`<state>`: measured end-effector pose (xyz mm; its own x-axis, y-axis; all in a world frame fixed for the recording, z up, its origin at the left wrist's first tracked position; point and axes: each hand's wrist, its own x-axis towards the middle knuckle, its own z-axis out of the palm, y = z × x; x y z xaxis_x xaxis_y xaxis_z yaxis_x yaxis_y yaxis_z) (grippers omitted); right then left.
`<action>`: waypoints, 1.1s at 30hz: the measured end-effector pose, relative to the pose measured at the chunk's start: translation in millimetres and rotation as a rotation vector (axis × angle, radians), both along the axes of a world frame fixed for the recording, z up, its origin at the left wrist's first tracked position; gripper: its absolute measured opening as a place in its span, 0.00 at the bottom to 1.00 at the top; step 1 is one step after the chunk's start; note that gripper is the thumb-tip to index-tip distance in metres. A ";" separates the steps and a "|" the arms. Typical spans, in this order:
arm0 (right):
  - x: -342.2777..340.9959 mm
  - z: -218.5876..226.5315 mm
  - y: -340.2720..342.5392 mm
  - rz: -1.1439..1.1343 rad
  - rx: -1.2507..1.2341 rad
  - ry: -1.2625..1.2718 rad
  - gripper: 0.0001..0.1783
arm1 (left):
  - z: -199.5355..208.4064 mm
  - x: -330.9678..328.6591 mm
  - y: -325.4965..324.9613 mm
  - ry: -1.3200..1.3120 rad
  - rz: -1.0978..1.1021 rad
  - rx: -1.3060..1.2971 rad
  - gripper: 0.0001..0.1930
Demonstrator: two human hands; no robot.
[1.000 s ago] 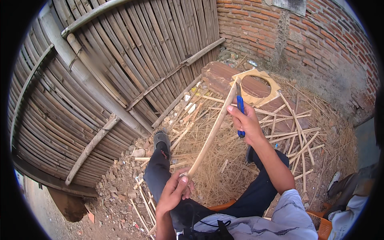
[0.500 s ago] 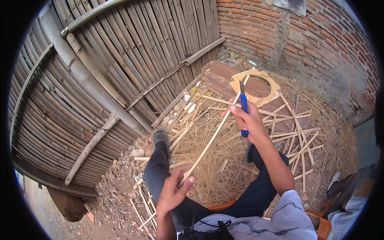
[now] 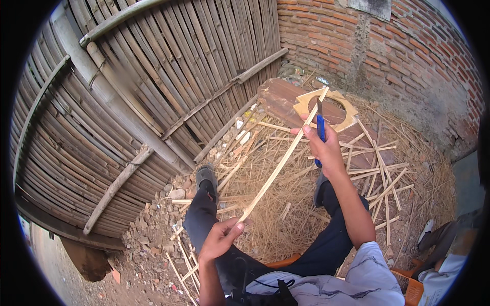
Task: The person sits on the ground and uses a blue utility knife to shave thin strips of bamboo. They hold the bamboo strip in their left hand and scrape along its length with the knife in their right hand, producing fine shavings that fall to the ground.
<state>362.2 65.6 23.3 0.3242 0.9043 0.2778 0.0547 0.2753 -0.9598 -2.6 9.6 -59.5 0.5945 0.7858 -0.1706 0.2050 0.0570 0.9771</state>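
A long, pale bamboo strip (image 3: 278,171) slants across my lap between both hands. My left hand (image 3: 222,238) pinches its lower end above my left knee. Farther up, my right hand (image 3: 325,148) grips the strip between thumb and fingers. That same hand also holds a blue utility knife (image 3: 320,133), its dark blade out and pointing up beside the strip's far end. Beyond the blade, a wooden frame with a round hole (image 3: 304,104) lies on a brown board (image 3: 278,94).
Cut strips (image 3: 383,173) lie scattered at the right, and more strips (image 3: 186,268) at the lower left. Shavings (image 3: 275,214) cover the ground between my feet. A bamboo fence (image 3: 153,66) stands left, a brick wall (image 3: 326,35) behind. Another person's leg (image 3: 434,237) shows at lower right.
My right hand has shifted slightly right with the knife and the strip's far end. My left hand has turned a little, and its fingers have closed more around the lower end.
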 end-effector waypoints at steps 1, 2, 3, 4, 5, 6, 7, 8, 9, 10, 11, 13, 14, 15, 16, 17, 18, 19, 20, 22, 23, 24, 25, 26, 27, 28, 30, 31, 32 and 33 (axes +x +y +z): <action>-2.8 -1.6 -0.4 -0.048 0.028 -0.091 0.23 | 2.0 2.7 -2.6 0.017 0.034 0.039 0.18; -5.6 -3.5 -1.3 -0.101 0.052 -0.180 0.23 | 5.7 5.3 -6.0 0.035 0.069 0.079 0.18; -11.0 -5.2 -6.1 -0.151 0.073 -0.253 0.24 | 10.0 8.3 -7.7 0.050 0.104 0.120 0.17; -17.1 -7.7 -11.5 -0.199 0.093 -0.324 0.25 | 11.8 10.9 -8.9 0.043 0.142 0.124 0.18; -24.2 -9.5 -16.9 -0.164 0.095 -0.369 0.24 | 13.3 13.2 -9.7 0.036 0.180 0.129 0.18; -28.8 -8.1 -25.9 -0.144 0.097 -0.419 0.23 | 16.7 18.7 -8.2 0.023 0.204 0.135 0.18; -36.8 -9.9 -32.7 -0.112 0.097 -0.463 0.23 | 21.9 21.1 -8.7 0.027 0.228 0.140 0.18; -45.4 -11.4 -39.8 -0.061 0.144 -0.552 0.21 | 29.3 23.4 -9.4 0.031 0.253 0.145 0.18; -53.5 -11.8 -47.0 -0.012 0.193 -0.641 0.20 | 36.4 26.5 -10.0 0.034 0.275 0.153 0.18; -60.9 -13.9 -52.3 0.036 0.241 -0.731 0.19 | 41.8 29.5 -11.2 0.029 0.291 0.139 0.18; -67.6 -19.1 -54.9 0.052 0.295 -0.756 0.18 | 46.6 32.5 -12.4 0.025 0.307 0.125 0.18; -78.7 -27.9 -56.9 0.085 0.404 -0.804 0.17 | 48.0 37.6 -13.8 0.001 0.328 0.135 0.18; -80.9 -28.6 -57.2 0.092 0.397 -0.816 0.18 | 47.6 40.3 -14.0 -0.018 0.333 0.160 0.18; -83.2 -28.2 -56.7 0.100 0.393 -0.827 0.18 | 47.3 42.4 -14.1 -0.036 0.340 0.187 0.18; -84.7 -27.8 -56.2 0.108 0.388 -0.838 0.18 | 46.6 44.4 -15.2 -0.037 0.357 0.203 0.18; -85.5 -28.7 -55.2 0.097 0.403 -0.836 0.18 | 45.3 46.2 -17.0 -0.037 0.373 0.219 0.18; -86.2 -30.8 -54.0 0.087 0.415 -0.833 0.18 | 44.2 47.8 -18.4 -0.037 0.389 0.233 0.18; -86.4 -31.7 -53.4 0.077 0.427 -0.831 0.18 | 44.7 49.7 -19.5 -0.019 0.404 0.247 0.18; -86.1 -30.4 -53.6 0.075 0.417 -0.832 0.17 | 46.0 51.4 -21.0 -0.001 0.419 0.260 0.18; -85.5 -26.4 -52.8 0.077 0.401 -0.831 0.16 | 45.5 53.5 -22.4 0.024 0.451 0.274 0.18; -86.4 -27.8 -53.0 0.075 0.397 -0.833 0.16 | 42.9 53.7 -23.5 0.028 0.466 0.273 0.17; -86.7 -28.9 -53.6 0.069 0.396 -0.840 0.16 | 41.7 54.5 -23.3 0.027 0.477 0.276 0.17; -86.3 -28.8 -53.5 0.062 0.395 -0.846 0.16 | 41.7 54.8 -22.9 0.007 0.474 0.258 0.17; -84.7 -27.0 -52.3 0.069 0.391 -0.862 0.16 | 42.0 55.0 -22.5 -0.014 0.471 0.239 0.17; -84.0 -27.0 -52.3 0.081 0.381 -0.873 0.16 | 41.1 53.9 -23.9 -0.029 0.470 0.214 0.17; -83.1 -26.8 -51.8 0.092 0.372 -0.884 0.17 | 40.0 53.0 -24.8 -0.038 0.465 0.219 0.17; -79.7 -26.1 -45.7 -0.002 0.385 -0.860 0.16 | 37.7 50.7 -27.1 -0.057 0.461 0.230 0.17; -77.3 -24.8 -41.1 -0.048 0.392 -0.847 0.16 | 34.8 48.1 -28.5 -0.050 0.466 0.212 0.17; -70.0 -21.1 -35.0 -0.038 0.348 -0.844 0.16 | 31.0 44.6 -29.6 -0.042 0.472 0.194 0.17; -58.8 -16.8 -29.6 -0.033 0.299 -0.844 0.15 | 29.0 42.1 -30.2 -0.037 0.473 0.173 0.17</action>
<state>303.4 36.0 6.6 -0.0705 0.7496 0.6581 0.7221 0.4936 -0.4848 39.5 -20.6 -30.5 0.1701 0.9854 0.0004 0.1613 -0.0282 0.9865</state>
